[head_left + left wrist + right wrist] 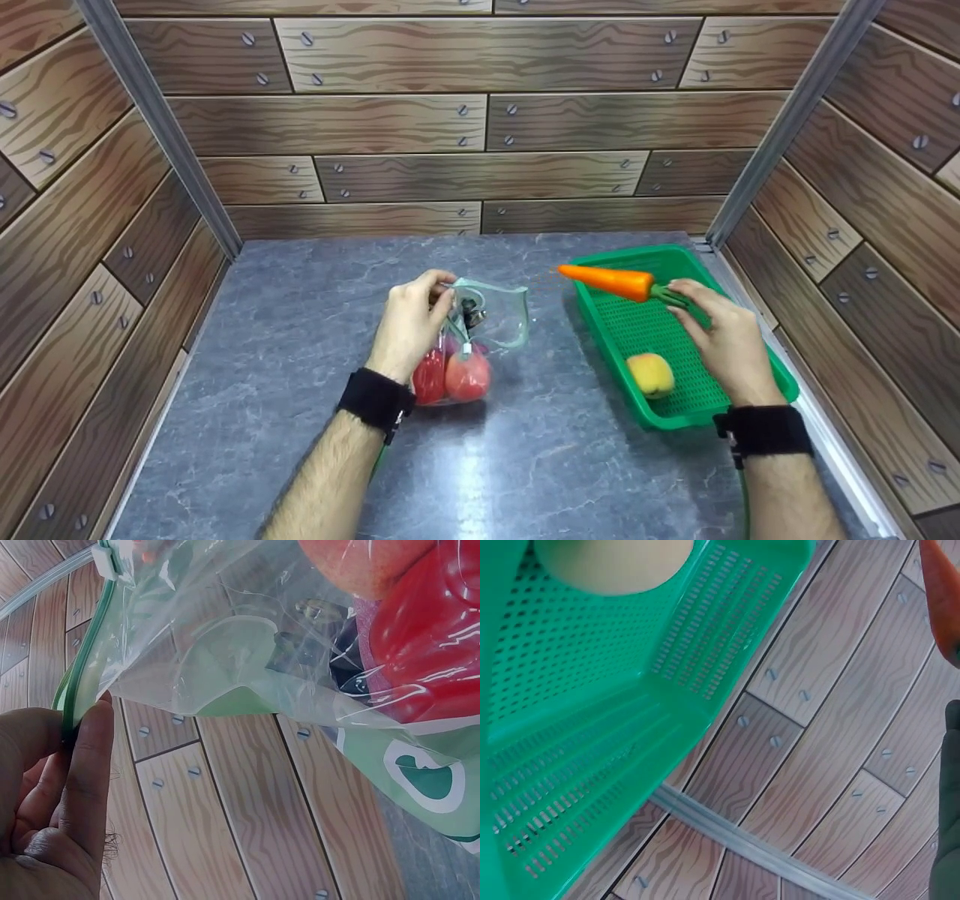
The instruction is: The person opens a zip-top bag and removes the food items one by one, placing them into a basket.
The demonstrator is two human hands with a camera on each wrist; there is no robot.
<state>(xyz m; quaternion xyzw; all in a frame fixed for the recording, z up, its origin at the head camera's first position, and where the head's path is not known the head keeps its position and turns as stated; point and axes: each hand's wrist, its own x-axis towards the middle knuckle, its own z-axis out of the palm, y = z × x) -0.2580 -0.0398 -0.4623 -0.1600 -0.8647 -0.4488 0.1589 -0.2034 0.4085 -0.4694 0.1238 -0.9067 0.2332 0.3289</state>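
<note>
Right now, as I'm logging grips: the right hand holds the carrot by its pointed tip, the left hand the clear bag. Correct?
Wrong end: the head view shows the right hand holding the carrot by its green top. The left hand holds the clear bag.

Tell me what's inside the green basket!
One yellowish, peach-like fruit shows inside the green basket. The right hand and carrot cover parts of the basket in the head view, and the spot under the fruit can't be seen.
</note>
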